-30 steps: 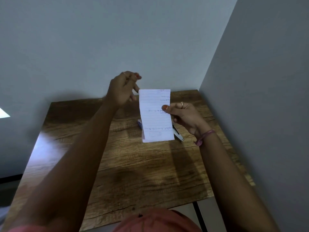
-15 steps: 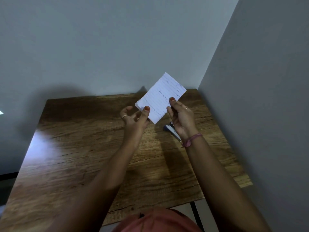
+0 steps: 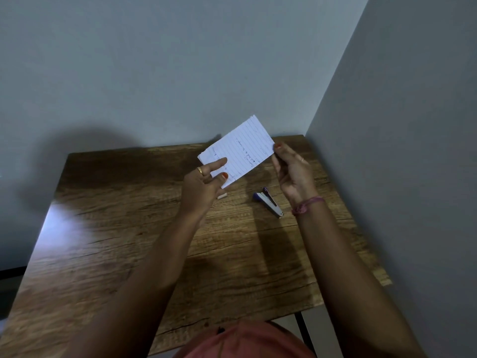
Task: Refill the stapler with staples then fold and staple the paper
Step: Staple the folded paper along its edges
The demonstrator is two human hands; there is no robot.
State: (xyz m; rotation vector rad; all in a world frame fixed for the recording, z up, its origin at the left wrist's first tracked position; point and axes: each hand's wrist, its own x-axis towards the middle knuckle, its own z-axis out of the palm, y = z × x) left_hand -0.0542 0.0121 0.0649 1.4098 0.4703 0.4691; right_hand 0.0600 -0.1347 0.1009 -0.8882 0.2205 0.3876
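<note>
A folded sheet of lined white paper (image 3: 240,151) with handwriting is held in the air above the far part of the wooden table (image 3: 129,241), tilted up to the right. My left hand (image 3: 206,182) pinches its lower left end between thumb and fingers. My right hand (image 3: 291,171) pinches its right corner with thumb and fingertip. A small blue and silver stapler (image 3: 268,201) lies shut on the table below the paper, between my hands. A small pale box (image 3: 222,195) peeks out just under my left hand.
Grey walls stand behind the table and close along its right side. The table's right edge (image 3: 371,259) and near edge are in view, with a dark metal leg (image 3: 300,329) at the near right.
The paper has turned from upright to slanted and risen slightly. My left hand came from apart to pinch its lower end, and my right hand slid to its right corner. The stapler is now uncovered.
</note>
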